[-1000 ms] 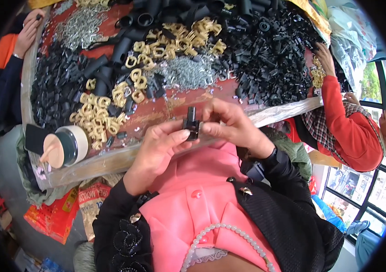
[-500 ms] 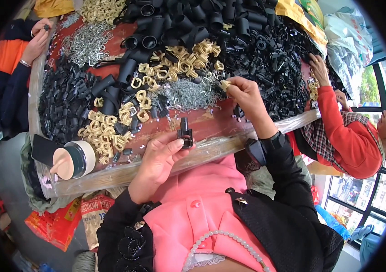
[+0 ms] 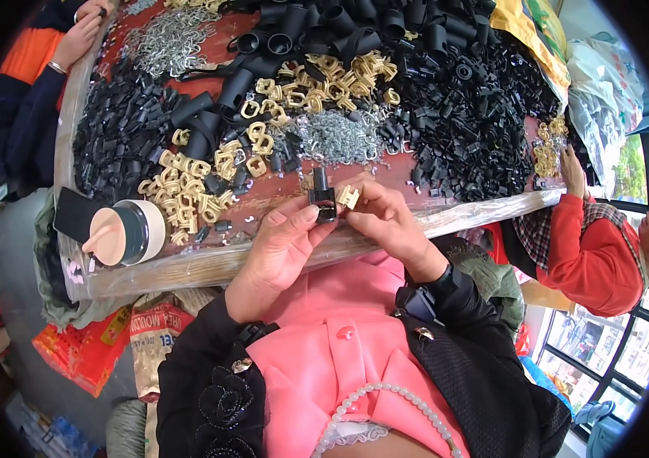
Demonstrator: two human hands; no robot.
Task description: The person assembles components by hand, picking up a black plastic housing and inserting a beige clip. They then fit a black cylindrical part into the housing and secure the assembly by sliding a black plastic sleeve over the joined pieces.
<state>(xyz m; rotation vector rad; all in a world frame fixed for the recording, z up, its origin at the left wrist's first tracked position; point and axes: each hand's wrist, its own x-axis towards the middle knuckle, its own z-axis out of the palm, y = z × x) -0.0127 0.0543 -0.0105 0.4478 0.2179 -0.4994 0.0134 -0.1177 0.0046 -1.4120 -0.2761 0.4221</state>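
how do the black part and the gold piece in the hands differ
The black part is dark and taller; the gold piece is paler and shorter. The left hand holds the black part, the right hand the gold piece. Both are held close together.

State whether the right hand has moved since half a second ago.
Yes: the right hand has come away from the silver pile, toward the table's near edge.

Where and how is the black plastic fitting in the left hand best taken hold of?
Probably by the wide lower body of the black plastic fitting, pinched from the left, as the left hand holds it. Its narrow stem points upward in the picture, and the right hand holds a gold-coloured piece close on the right; this grip leaves both unblocked.
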